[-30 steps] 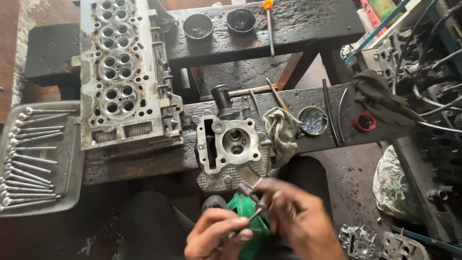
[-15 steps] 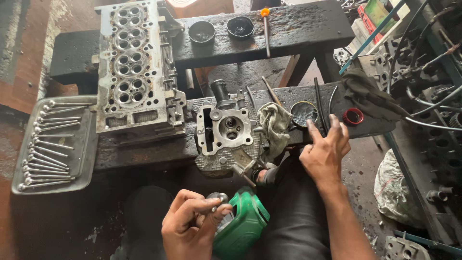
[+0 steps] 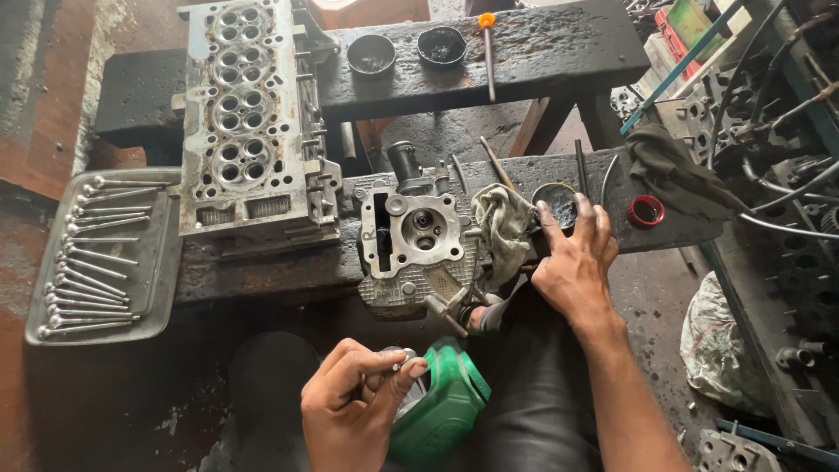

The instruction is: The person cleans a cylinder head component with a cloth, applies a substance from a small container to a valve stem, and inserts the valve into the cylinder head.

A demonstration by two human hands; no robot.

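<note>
Worn on the head, looking steeply down and forward over the lap onto a dark wooden bench [image 3: 218, 271], close enough to fill the frame edge to edge.

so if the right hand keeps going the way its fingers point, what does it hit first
The right hand points up and away over the dark bench. Its fingertips already reach the small round tin of dark paste, so that comes first, though depth is hard to judge; the thin metal rod lies just beyond.

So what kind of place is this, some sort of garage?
Most likely an engine repair workshop: a large cylinder head and a smaller one lie on greasy wooden benches, beside a tray of valves.
</note>
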